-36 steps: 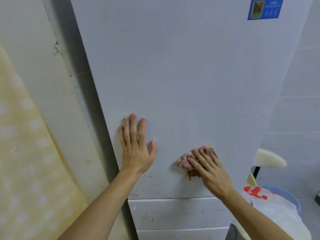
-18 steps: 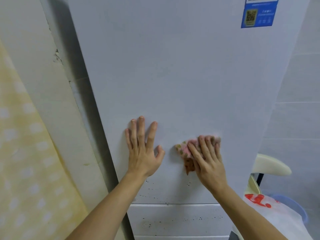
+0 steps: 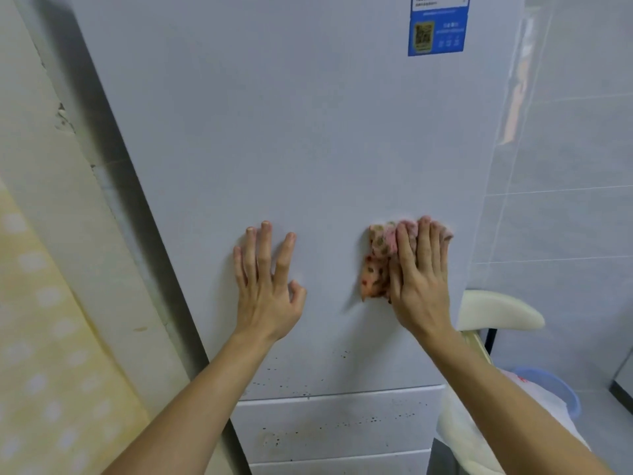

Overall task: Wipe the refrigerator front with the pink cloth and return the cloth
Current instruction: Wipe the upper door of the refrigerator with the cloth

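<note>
The white refrigerator front fills the middle of the view, with dark specks along its lower edge and on the drawers below. My right hand presses the pink patterned cloth flat against the door near its right edge, fingers straight and pointing up. The cloth sticks out to the left of that hand and past the fingertips. My left hand rests flat on the door to the left of the cloth, fingers spread, holding nothing.
A blue label is stuck near the door's top right. A yellow patterned sheet leans at the left. Right of the fridge are a cream chair arm, a white plastic bag, a blue basin and a tiled wall.
My right hand has slid the cloth up and to the right across the door. The left hand has stayed flat on the door. The view has tilted up slightly.
</note>
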